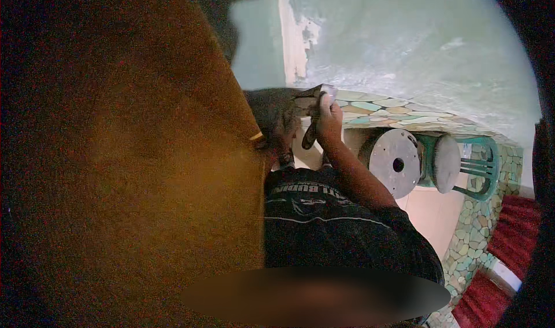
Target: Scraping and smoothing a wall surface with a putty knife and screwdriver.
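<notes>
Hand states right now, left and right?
Left hand: can't tell, too dim and blurred.
Right hand: closed, holding a small pale piece, kind unclear.

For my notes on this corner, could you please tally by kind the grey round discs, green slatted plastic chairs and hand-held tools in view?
Grey round discs, large and small: 2
Green slatted plastic chair: 1
Pale-tipped tool in the right hand: 1
Total: 4

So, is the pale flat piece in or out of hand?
In: the right hand grips the pale flat piece, fingers over its lower part.
</notes>
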Demonstrator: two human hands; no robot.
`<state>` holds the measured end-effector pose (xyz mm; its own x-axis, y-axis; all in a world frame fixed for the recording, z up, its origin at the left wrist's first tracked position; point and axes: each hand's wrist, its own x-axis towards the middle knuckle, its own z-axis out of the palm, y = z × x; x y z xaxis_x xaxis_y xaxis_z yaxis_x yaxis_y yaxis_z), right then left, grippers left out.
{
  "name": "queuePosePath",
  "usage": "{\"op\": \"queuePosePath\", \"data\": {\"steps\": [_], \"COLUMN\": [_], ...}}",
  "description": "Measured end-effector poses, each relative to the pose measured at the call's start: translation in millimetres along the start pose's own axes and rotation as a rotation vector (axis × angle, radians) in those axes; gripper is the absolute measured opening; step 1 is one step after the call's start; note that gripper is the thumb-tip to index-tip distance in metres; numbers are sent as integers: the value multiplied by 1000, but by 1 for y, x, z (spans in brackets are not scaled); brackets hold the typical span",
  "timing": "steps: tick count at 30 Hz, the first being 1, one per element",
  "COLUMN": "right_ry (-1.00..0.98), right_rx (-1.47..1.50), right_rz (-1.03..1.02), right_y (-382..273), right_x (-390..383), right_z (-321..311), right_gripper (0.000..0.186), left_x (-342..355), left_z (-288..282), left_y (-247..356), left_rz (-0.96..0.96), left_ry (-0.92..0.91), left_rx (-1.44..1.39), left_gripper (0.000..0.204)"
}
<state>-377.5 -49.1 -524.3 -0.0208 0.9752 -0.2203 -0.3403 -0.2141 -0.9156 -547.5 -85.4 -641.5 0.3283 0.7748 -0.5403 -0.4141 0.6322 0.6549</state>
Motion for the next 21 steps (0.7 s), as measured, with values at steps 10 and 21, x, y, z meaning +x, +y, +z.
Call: {"op": "queuePosePath", "data": {"steps": [10,21], "right_ry": [-285,-326], "right_rx": [-120,-542], "right_rz": [-175,-486], "right_y": [6,-9], "right_x": [-9,-5], "right_z": [-13,-26], "right_gripper": [30,31], "left_x": [-9,-3], "left_z": [51,62], "left_y": [-10,-7], "left_rz": [338,613], "left_ry": [-8,14], "left_rx": [454,788], "left_gripper": [38,40]}}
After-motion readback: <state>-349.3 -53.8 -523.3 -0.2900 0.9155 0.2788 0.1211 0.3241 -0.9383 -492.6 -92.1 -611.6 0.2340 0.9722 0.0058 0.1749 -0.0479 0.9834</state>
